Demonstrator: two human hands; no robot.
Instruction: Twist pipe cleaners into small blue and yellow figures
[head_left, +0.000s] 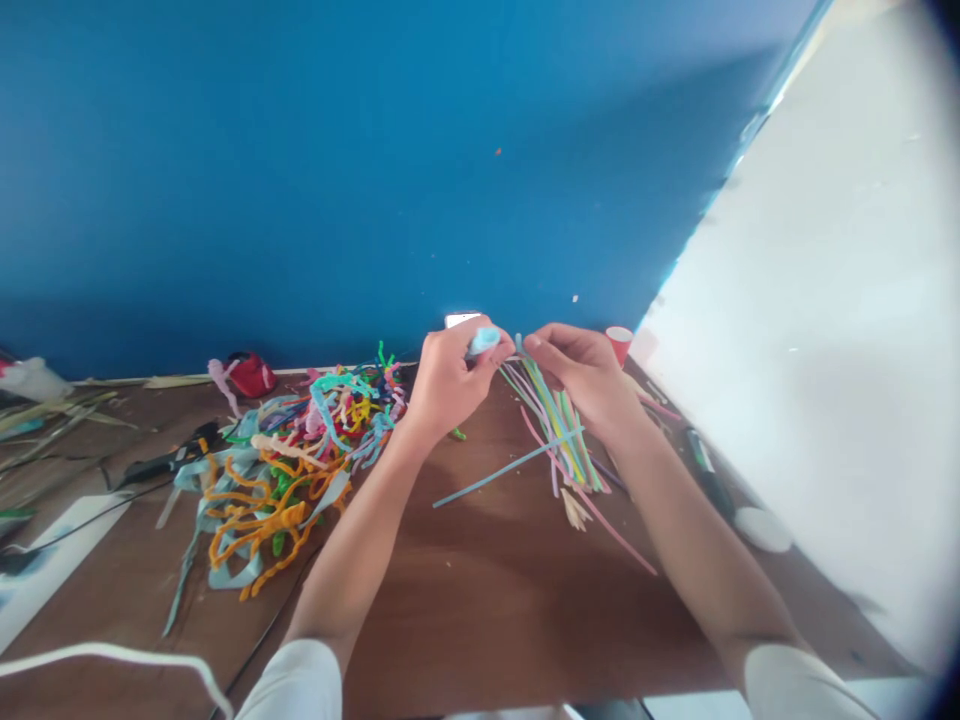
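Note:
My left hand (456, 375) is closed on a light blue strip (484, 341), which looks looped or rolled where it shows between thumb and fingers. Close beside it, my right hand (581, 365) pinches with thumb and forefinger at a short upright light blue end (518, 343). Whether both pieces are one strip, I cannot tell. Below the hands, a bundle of thin pastel strips (566, 435) lies on the brown table (480, 590). One loose blue strip (495, 473) crosses the bundle, and a pink strip (619, 535) sticks out toward me.
Left of my arm is a tangled heap of fuzzy pipe cleaners (292, 520). A black glue gun (161, 465) with a cable lies beyond it. A phone (461, 319) and a red cup (619, 343) are at the back. A white disc (763, 529) lies by the right wall.

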